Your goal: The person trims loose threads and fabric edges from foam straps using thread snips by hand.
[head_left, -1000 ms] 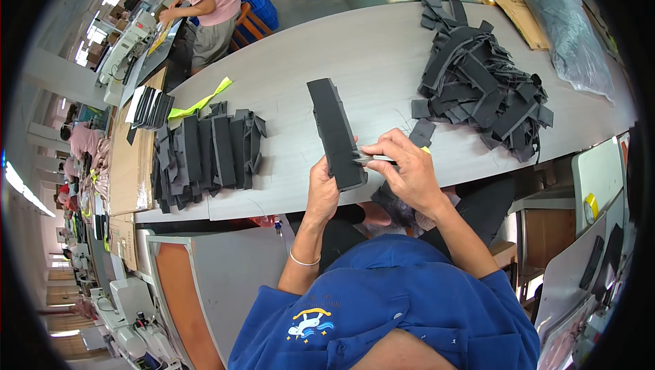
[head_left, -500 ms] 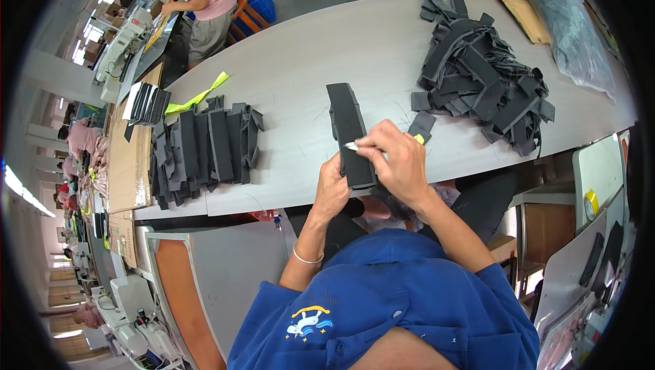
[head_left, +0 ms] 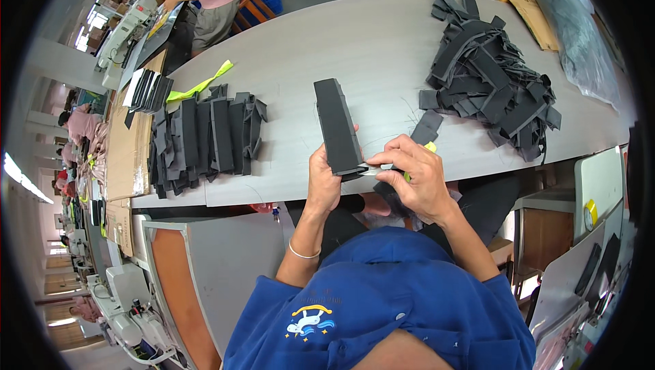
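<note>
The black strip stack (head_left: 338, 128) has been drawn nearer, its near end now off the surface edge in the left hand (head_left: 323, 182); the right hand (head_left: 416, 178) has been closed in at that end.

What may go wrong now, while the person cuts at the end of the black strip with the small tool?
1. The right hand works a small snipping tool at the near end of the black strip, close to the left hand; a slip might nick a finger.
2. The strip is gripped only at its near end, so it may twist and the cut go crooked.
</note>
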Demonstrator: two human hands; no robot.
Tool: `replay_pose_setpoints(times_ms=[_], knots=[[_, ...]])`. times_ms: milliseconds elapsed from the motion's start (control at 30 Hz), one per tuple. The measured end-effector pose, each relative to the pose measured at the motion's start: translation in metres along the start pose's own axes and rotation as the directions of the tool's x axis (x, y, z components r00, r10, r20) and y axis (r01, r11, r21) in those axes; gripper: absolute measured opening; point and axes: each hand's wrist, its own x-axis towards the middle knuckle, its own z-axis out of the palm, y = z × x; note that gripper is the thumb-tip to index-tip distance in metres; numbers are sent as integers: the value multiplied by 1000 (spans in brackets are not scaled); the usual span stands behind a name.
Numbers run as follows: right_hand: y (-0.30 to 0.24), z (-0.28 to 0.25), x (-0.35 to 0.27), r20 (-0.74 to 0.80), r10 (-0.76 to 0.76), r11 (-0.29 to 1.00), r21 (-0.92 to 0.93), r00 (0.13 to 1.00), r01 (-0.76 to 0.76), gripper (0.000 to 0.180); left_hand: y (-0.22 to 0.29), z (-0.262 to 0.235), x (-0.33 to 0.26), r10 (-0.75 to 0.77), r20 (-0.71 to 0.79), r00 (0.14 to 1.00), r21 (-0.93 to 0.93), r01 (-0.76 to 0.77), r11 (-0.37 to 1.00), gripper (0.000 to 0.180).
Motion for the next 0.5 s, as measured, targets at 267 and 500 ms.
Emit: replay_pose_setpoints(times_ms=[267,500], knots=[[-4,13,3,21,-42,999,5,999,42,20,-6,-1,-1,91,-25,996,200,-84,976,39],[-1,16,4,36,-72,993,-93,997,75,18,-7,-3,-2,99,-3,995,318,-93,943,37]])
